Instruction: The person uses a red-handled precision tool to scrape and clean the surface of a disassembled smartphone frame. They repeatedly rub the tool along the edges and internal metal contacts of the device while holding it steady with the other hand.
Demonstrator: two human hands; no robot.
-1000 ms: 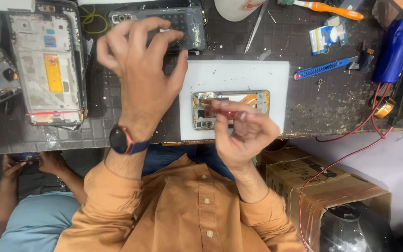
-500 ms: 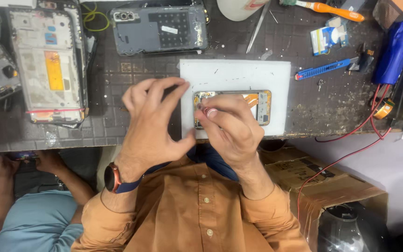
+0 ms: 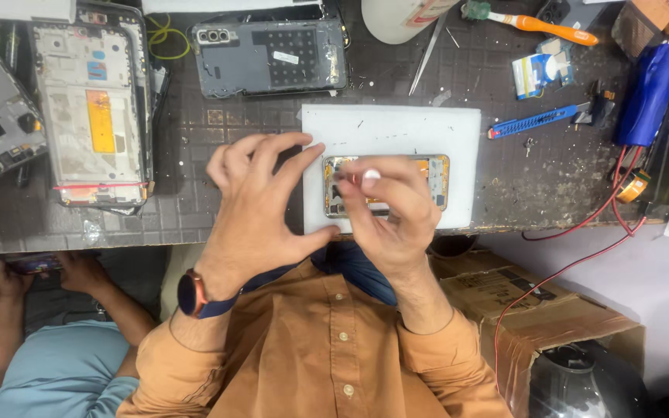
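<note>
Work piece: opened phone frame (image 3: 427, 172), lying flat on a white mat (image 3: 458, 128) at the bench's near edge, mostly covered by the hands.
Right hand (image 3: 392, 220): over the frame's left half, fingers pinched narrow; whether they grip a small part cannot be told.
Left hand (image 3: 253, 205): at 9 o'clock of the frame, fingers spread wide and arched, thumb tip on the mat's near-left corner; holding nothing visible.
Handling judgement: frame looks light, thin and stiff, but fragile, with exposed boards and flex strips; best taken by the long outer edges, never by the inner parts. Bare metal rim may be slippery.
Surroundings: grey back cover (image 3: 269, 56) at 11 o'clock of the mat; second stripped frame with yellow patch (image 3: 90, 116) at 9 o'clock, well apart; blue utility knife (image 3: 532, 121) at 3 o'clock, just beside the mat; orange-handled tool (image 3: 540, 25) at 1 o'clock; red wire (image 3: 582, 220) trailing off the bench edge.
Other person: a hand (image 3: 79, 271) below the bench at 8 o'clock, not involved.
</note>
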